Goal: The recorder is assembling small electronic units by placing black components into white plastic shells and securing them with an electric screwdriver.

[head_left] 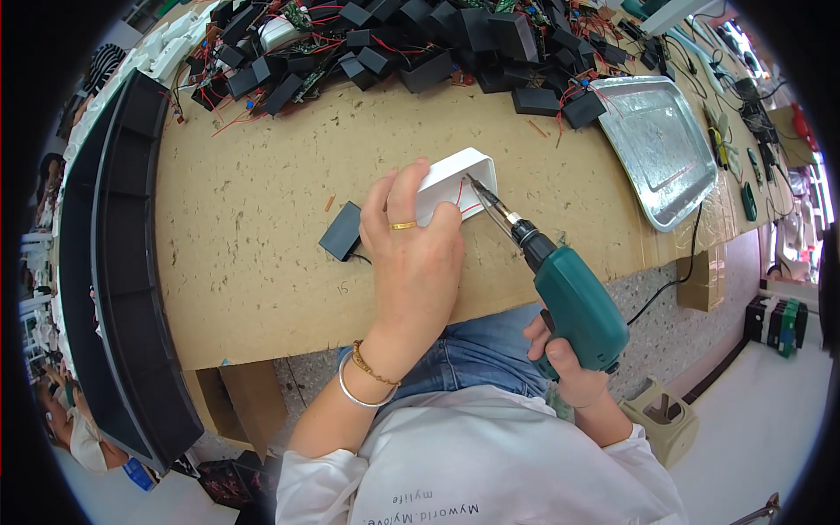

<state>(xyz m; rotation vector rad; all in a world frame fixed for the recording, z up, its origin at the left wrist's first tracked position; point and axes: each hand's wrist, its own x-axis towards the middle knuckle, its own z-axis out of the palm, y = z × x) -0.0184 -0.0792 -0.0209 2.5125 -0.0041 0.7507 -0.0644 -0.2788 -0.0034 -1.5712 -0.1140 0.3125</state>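
Observation:
My left hand (411,241) is closed around a white plastic housing (457,166), an open box tilted with its hollow facing right. A thin red wire (461,191) shows inside it. My right hand (569,363) grips the handle of a green pistol-shaped soldering gun (579,306). The gun's thin metal tip reaches into the housing's open side; whether it touches the inside I cannot tell. Just left of my left hand a small black box (342,232) lies on the table, with a short dark wire leading under the hand.
Brown cardboard (262,289) covers the table. Many black boxes (429,70) with red wires and circuit boards are heaped along the far side. A metal tray (661,153) lies at the right, hand tools (719,144) beyond it. A black divided bin (131,289) borders the left. A black cord (674,284) hangs at the right edge.

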